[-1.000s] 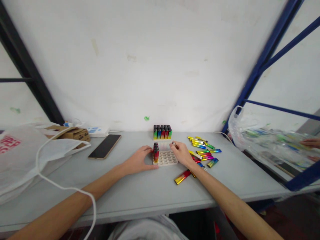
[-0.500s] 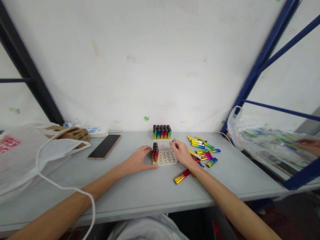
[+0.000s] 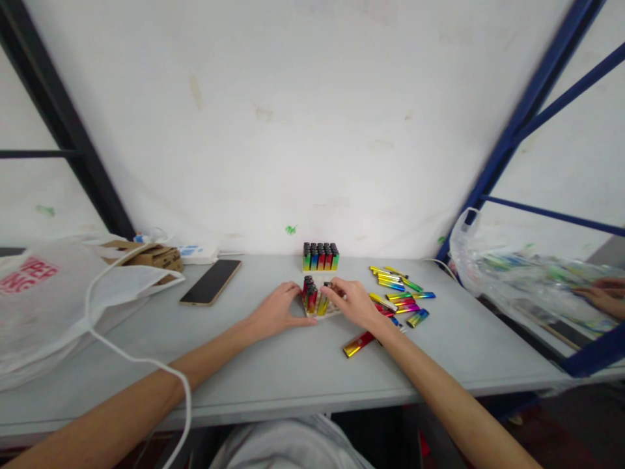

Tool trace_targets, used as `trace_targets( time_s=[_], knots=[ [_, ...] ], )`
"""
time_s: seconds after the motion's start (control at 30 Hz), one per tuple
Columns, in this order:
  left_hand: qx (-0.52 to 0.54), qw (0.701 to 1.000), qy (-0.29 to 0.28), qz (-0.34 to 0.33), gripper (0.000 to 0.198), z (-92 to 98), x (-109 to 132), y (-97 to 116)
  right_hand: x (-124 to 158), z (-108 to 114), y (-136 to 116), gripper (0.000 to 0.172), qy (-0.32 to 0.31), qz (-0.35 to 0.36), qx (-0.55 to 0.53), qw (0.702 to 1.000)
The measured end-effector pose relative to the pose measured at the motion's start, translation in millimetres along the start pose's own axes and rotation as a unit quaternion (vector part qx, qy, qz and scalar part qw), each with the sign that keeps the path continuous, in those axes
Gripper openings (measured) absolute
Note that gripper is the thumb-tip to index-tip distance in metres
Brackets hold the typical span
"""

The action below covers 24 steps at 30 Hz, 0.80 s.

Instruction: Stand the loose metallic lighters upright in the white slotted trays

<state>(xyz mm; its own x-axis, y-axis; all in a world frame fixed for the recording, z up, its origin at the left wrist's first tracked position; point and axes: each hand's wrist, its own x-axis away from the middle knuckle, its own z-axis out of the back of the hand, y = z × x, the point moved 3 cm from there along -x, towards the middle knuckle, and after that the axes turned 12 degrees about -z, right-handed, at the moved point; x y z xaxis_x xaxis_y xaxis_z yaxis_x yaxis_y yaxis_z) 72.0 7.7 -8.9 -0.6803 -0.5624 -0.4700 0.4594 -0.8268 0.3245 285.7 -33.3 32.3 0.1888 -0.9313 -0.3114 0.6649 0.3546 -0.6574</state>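
My left hand (image 3: 277, 310) curls round the left end of a white holed tray (image 3: 334, 313), thumb along its front edge and fingers behind. Several upright lighters (image 3: 311, 301), red with black tops, stand at that end. At the tray's middle, my right hand (image 3: 352, 301) pinches the black top of a yellow lighter (image 3: 322, 305), which is upright with its lower end at the tray. My right fingers hide part of the tray. To the right of that hand lies a loose pile of shiny multicoloured lighters (image 3: 401, 303).
A block of upright lighters (image 3: 321, 258) stands by the wall. Leftward are a phone (image 3: 211, 282), a cardboard box (image 3: 159, 256), a plastic bag (image 3: 53, 306) and a white cable (image 3: 127, 352). Beyond the blue frame (image 3: 508, 140), another person's hand (image 3: 603, 294) is near clear plastic packaging (image 3: 517, 270).
My right hand has moved left over the tray, bringing a yellow lighter down beside the red ones. The tray looks slightly turned in my left hand. The view has shifted a little.
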Motion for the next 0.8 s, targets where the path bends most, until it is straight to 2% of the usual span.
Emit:
trace_targets(
  time_s=[0.13,0.27,0.47,0.57,0.63,0.73,0.8],
  knots=[
    [-0.007,1.0,-0.001,-0.001,0.073,-0.4,-1,-2,2,-2,-5,0.04,-0.057,0.005,-0.052,0.997],
    [-0.008,1.0,-0.007,-0.006,0.068,1.4,-1,1,2,-4,-1,0.037,-0.105,0.019,-0.031,0.994],
    [-0.001,1.0,-0.009,-0.014,0.064,1.4,-1,3,2,-15,-1,0.03,-0.083,0.08,0.041,0.992],
    [-0.009,1.0,-0.004,-0.011,0.062,3.2,-1,3,0,-13,0,0.032,-0.08,0.083,0.053,0.992],
    [-0.014,1.0,-0.001,-0.005,0.061,5.5,-1,4,-4,-3,8,0.036,-0.06,0.069,0.067,0.994],
    [-0.01,1.0,-0.014,-0.003,0.063,8.2,-1,4,-13,23,35,0.042,0.021,0.028,0.128,0.991],
    [-0.006,1.0,-0.024,-0.006,0.063,9.0,-1,3,-18,45,61,0.03,0.081,-0.022,0.178,0.98]
  ],
)
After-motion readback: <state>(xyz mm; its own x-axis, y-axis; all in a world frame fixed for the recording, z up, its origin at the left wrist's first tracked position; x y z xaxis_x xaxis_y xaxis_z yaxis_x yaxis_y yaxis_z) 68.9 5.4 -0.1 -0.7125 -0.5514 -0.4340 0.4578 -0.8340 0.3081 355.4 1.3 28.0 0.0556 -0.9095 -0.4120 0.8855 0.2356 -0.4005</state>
